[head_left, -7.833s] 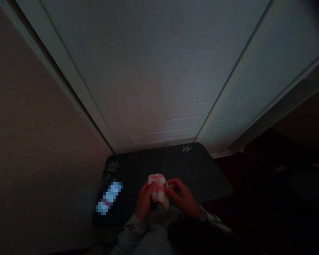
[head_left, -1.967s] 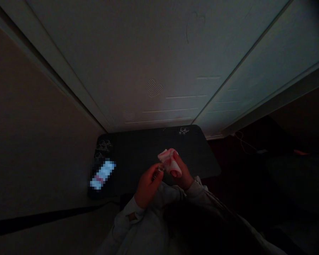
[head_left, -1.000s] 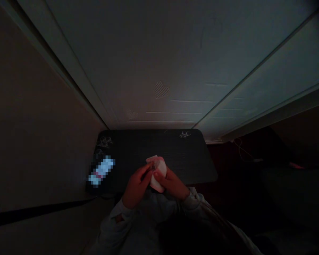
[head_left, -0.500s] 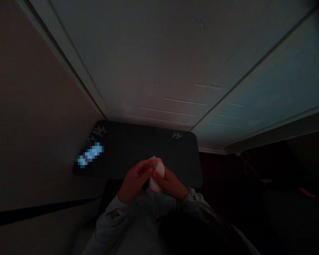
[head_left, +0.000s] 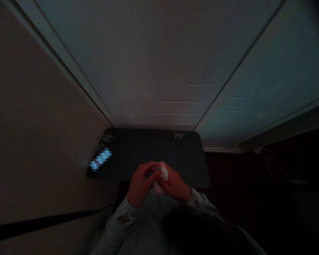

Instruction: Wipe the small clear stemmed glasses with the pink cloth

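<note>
Both hands meet over the near edge of a dark table [head_left: 127,148], around a small white-and-pink thing [head_left: 164,173] with a rounded outline. What kind of thing it is cannot be made out in the dim light. My right hand [head_left: 175,184] is closed on it from the right, thumb lying across its front. My left hand [head_left: 142,182] is curled in from the left, with thumb and fingertips brought together at the upper left of the same thing. Something greyish shows between those left fingertips, too dark to name. The underside of the held thing is hidden by my fingers.
Small clear or wiry pieces [head_left: 107,136] lie at the table's back left corner, above a bright pixelated object [head_left: 101,159]. Another small wiry cluster [head_left: 179,135] sits near the back right. White panels [head_left: 159,71] rise behind the table; a pale cable [head_left: 268,163] is at right.
The view has shifted, so the table appears slightly lower and further right. My left thumb and fingers have moved a little across the white-and-pink thing, which stays between both hands.
</note>
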`<state>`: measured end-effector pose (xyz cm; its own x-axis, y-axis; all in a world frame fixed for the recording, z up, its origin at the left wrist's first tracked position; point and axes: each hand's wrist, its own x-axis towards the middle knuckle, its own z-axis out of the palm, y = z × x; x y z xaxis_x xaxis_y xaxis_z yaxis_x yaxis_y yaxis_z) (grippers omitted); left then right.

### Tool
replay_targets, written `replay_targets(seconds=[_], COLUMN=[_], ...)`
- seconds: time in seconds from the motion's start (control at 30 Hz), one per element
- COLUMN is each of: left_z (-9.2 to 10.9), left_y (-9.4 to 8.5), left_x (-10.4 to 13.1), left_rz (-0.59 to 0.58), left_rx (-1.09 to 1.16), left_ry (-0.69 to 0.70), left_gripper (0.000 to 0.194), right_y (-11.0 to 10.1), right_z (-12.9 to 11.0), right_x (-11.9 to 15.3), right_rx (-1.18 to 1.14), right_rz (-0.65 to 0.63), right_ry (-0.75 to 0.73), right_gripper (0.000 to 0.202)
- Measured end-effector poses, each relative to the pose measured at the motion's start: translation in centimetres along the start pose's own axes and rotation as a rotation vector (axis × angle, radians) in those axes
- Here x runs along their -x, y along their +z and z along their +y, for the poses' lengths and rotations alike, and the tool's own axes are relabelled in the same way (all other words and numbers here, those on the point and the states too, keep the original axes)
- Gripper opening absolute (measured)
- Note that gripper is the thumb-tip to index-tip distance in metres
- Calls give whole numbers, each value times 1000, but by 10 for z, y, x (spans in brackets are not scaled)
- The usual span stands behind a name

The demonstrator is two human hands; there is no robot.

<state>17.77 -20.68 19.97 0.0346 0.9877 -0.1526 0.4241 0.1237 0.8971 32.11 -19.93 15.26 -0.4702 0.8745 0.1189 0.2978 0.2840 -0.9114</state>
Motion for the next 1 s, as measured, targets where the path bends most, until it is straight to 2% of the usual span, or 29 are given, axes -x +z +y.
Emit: replay_targets(seconds=[0.17, 0.43, 0.5, 0.63, 0.8, 0.9, 1.0], left_z=[11, 26, 30, 38, 43, 42, 41], left_y=[-2, -16, -22, -36, -44, -44, -43], left_x=[-9, -23, -22, -22, -25, -24, -22], left_rz=[-52, -115, -120, -164, -213, -178, -130], left_rx=[-91, -238, -220, -111, -18, -17, -76], left_ry=[21, 133, 165, 279, 330, 336, 362], left_gripper=[23, 25, 23, 23, 25, 26, 25], right_y=[-7, -15, -15, -15, -19, -19, -18], right_z=[-6, -22, -28, -43, -50, -48, -47], right_x=[0, -8, -10, -13, -16, -14, -12], right_rx=[25, 42, -56, -423, -852, -928, -854], right_rz=[71, 150, 170, 241, 293, 324, 225], right_ry=[86, 108, 144, 248, 238, 261, 238], right_gripper=[33, 23, 22, 27, 33, 33, 36])
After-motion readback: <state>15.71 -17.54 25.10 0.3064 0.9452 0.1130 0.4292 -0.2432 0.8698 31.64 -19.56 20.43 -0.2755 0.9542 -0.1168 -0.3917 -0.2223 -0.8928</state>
